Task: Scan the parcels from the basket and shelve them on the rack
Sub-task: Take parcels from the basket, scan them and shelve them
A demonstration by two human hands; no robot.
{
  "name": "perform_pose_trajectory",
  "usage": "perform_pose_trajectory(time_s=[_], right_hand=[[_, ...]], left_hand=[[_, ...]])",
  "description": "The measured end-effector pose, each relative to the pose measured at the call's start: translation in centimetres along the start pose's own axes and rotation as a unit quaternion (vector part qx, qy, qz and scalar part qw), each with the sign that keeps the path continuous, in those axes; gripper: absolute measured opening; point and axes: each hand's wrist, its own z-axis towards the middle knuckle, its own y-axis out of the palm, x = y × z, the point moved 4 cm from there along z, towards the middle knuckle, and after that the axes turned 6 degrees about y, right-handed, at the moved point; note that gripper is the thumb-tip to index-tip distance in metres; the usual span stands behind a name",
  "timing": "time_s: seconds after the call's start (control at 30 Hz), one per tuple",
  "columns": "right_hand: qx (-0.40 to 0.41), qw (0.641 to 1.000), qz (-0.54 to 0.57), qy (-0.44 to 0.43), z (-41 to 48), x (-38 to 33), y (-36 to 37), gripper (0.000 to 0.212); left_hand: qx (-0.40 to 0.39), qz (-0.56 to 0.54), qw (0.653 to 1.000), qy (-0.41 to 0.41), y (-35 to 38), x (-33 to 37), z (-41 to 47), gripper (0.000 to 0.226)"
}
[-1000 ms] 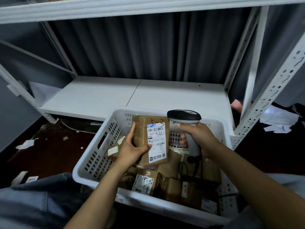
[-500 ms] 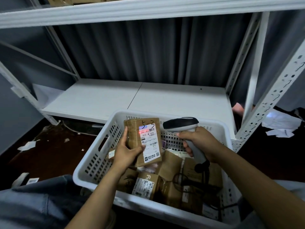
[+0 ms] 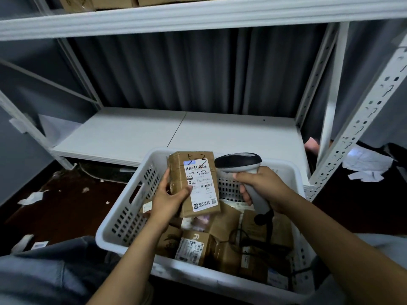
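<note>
Head view: my left hand (image 3: 169, 199) grips a small brown cardboard parcel with a white label (image 3: 199, 183), holding it over the white perforated plastic basket (image 3: 123, 216). My right hand (image 3: 264, 188) is wrapped around the grey handheld scanner (image 3: 239, 161), just right of the parcel. Scan step, I judge. Next, the parcel goes forward onto the white rack shelf (image 3: 132, 137) beyond both hands.
</note>
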Motion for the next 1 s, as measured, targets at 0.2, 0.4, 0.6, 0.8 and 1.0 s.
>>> perform_pose_trajectory(time_s=[0.2, 0.4, 0.6, 0.8, 1.0], right_hand=[[0.053, 0.994, 0.072, -0.062, -2.1, -0.6, 0.1, 0.019], [0.056, 0.985, 0.123, -0.111, -5.5, -3.4, 2.8, 0.05], [0.072, 0.961, 0.205, -0.173, -7.8, -11.7, 5.7, 0.017], [0.07, 0.945, 0.191, -0.256, -9.1, -20.9, 9.8, 0.023], [0.055, 0.944, 0.15, -0.287, -8.5, -28.5, 13.2, 0.026]], left_hand=[[0.018, -0.08, 0.996, -0.041, -1.0, 3.6, -0.2, 0.049], [-0.018, -0.146, 0.989, -0.029, -3.1, 8.6, -0.1, 0.058], [-0.059, -0.191, 0.978, 0.059, -7.4, 16.1, -0.9, 0.048], [-0.126, -0.181, 0.969, 0.108, -12.7, 22.8, -0.6, 0.073], [-0.063, -0.243, 0.952, 0.175, -18.1, 29.1, 2.1, 0.049]])
